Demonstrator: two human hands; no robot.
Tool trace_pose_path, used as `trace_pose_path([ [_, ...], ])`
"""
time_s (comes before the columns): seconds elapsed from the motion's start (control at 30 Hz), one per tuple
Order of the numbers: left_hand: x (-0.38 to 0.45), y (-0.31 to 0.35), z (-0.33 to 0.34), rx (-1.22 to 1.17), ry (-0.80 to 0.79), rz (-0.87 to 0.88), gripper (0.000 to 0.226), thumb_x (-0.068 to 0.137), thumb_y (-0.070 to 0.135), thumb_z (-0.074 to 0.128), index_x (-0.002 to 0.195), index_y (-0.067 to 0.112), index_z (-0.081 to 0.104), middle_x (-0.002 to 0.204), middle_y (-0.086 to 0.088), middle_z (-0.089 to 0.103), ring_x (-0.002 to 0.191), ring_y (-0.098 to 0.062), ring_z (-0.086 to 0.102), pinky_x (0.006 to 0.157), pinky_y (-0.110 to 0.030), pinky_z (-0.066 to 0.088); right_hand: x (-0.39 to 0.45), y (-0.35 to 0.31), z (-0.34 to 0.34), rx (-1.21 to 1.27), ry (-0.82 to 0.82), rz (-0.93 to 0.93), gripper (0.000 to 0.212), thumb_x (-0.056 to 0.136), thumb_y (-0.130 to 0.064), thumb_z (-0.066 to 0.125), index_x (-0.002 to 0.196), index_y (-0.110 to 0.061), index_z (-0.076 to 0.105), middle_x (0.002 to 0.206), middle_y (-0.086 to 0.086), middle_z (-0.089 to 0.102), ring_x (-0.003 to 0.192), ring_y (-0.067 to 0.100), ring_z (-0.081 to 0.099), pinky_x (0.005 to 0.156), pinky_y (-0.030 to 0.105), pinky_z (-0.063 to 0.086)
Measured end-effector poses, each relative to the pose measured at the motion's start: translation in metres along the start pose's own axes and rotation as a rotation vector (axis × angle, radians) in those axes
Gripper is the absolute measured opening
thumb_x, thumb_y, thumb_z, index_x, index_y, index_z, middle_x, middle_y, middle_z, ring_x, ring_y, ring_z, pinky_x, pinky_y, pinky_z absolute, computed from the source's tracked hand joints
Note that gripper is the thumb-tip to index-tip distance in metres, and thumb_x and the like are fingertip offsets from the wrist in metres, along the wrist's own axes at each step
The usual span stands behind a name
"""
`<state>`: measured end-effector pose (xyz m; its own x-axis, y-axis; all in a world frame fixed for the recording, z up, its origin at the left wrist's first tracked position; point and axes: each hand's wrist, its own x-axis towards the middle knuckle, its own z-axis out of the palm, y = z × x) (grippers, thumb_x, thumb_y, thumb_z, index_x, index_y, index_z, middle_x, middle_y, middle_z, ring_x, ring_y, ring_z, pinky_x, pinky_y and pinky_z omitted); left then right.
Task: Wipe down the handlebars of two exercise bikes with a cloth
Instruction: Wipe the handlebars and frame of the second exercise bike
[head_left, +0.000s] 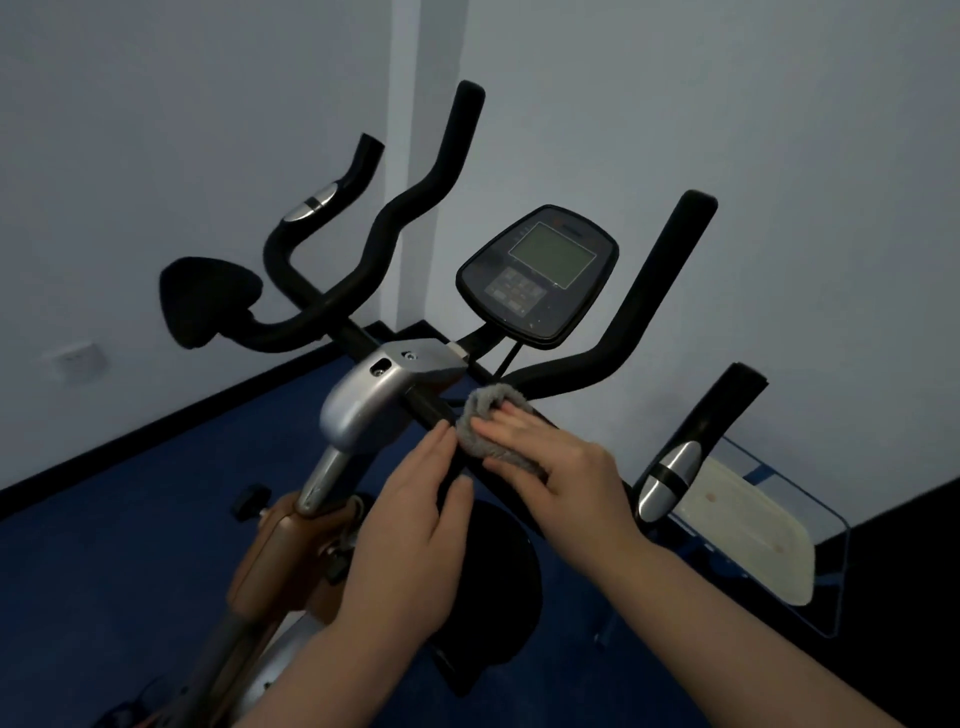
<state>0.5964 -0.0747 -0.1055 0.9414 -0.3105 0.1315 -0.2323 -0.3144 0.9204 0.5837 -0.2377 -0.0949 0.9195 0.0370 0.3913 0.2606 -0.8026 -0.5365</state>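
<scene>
A black handlebar (644, 312) of an exercise bike fills the middle of the view, with a silver clamp (374, 400) at its centre. A grey cloth (480, 421) is wrapped over the bar just right of the clamp. My right hand (550, 467) presses the cloth onto the bar with its fingers laid flat over it. My left hand (415, 525) grips the bare bar next to the cloth, thumb on the near side. The left half of the handlebar (395, 218) curves up and away. Silver pulse sensors (670, 478) sit on the inner grips.
A console with a grey screen (540, 275) stands behind the bar. The bike's brown frame (280, 561) and black adjustment knob (249, 501) lie below left. A clear-edged object with a cream pad (753, 530) is at right. Blue floor (104, 571), white walls and a wall socket (80, 358) surround the bike.
</scene>
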Motion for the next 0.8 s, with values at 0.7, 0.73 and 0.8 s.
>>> trace_pose_path([
  [0.7,-0.082,0.023,0.077,0.457,0.130,0.112,0.053,0.098,0.041,0.036,0.148,0.030,0.026,0.159,0.013,0.005,0.144,-0.002,-0.009,0.119,-0.028,-0.004,-0.095,0.029,-0.068,-0.453,-0.041,-0.353,0.034,0.077,-0.006,0.077,0.108,-0.017,0.073,0.113,-0.004,0.071,0.109,0.013,0.065,0.094,0.031,0.052],
  [0.73,-0.084,0.026,0.079,0.467,0.126,0.109,0.053,0.098,0.041,0.037,0.148,0.030,0.026,0.159,0.012,0.006,0.144,-0.002,-0.007,0.119,-0.028,-0.004,-0.099,0.029,-0.072,-0.451,-0.023,-0.331,0.034,0.077,-0.007,0.077,0.109,-0.017,0.073,0.114,-0.004,0.071,0.109,0.013,0.065,0.093,0.031,0.052],
  [0.8,-0.089,0.032,0.085,0.522,0.108,0.133,0.053,0.097,0.041,0.036,0.148,0.029,0.026,0.159,0.010,0.006,0.145,-0.004,-0.006,0.117,-0.028,-0.011,-0.105,0.028,-0.079,-0.428,-0.002,-0.262,0.032,0.080,-0.011,0.075,0.110,-0.018,0.072,0.115,-0.004,0.070,0.110,0.014,0.064,0.092,0.027,0.052],
])
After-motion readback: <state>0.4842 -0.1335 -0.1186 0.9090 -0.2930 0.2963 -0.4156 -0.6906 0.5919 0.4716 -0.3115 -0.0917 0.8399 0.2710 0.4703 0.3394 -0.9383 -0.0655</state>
